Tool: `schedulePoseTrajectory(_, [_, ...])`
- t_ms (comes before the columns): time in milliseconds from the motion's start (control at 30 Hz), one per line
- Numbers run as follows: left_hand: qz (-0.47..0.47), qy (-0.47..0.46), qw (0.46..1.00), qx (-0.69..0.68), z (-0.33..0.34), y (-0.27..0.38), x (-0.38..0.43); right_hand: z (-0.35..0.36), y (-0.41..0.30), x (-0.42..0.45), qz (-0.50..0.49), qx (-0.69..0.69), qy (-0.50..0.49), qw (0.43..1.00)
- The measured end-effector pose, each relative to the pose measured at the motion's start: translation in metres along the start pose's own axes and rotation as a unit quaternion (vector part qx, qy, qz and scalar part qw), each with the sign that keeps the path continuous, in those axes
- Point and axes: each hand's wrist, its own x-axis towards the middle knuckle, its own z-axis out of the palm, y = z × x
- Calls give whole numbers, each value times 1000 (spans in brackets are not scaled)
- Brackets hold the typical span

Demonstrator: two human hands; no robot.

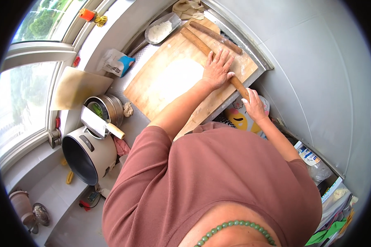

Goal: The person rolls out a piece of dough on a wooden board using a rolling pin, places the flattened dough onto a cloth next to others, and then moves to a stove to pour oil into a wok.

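A long wooden rolling pin [196, 41] lies slantwise over a wooden board [142, 85]. My left hand [218, 69] rests on it palm down, fingers spread and dusted white, not wrapped round the wood. Near the pin's lower end, past the board's edge, my right hand [255, 105] grips it. A wide, overexposed white patch, apparently a dough sheet [177, 78], covers the middle of the board and is partly hidden by my left forearm. A second, shorter rolling pin [216, 37] lies beyond, roughly parallel.
A metal scoop of flour [159, 31] and a cloth [188, 9] lie beyond the board. To the left are a small bag [116, 63], a metal pot [113, 108], a cleaver [94, 121] across it, and a large tilted pot [80, 157]. A wall [306, 61] stands at right.
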Motion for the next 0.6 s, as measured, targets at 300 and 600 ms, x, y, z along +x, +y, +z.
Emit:
schedulePoseTrajectory(300, [-30,89,979,-180,-13,-19,9,-17,-45,70,-116,35,66,990])
schedulePoseTrajectory(600, [-366,226,754,-497,-54,-149,16,45,-156,266,-269,167,45,947])
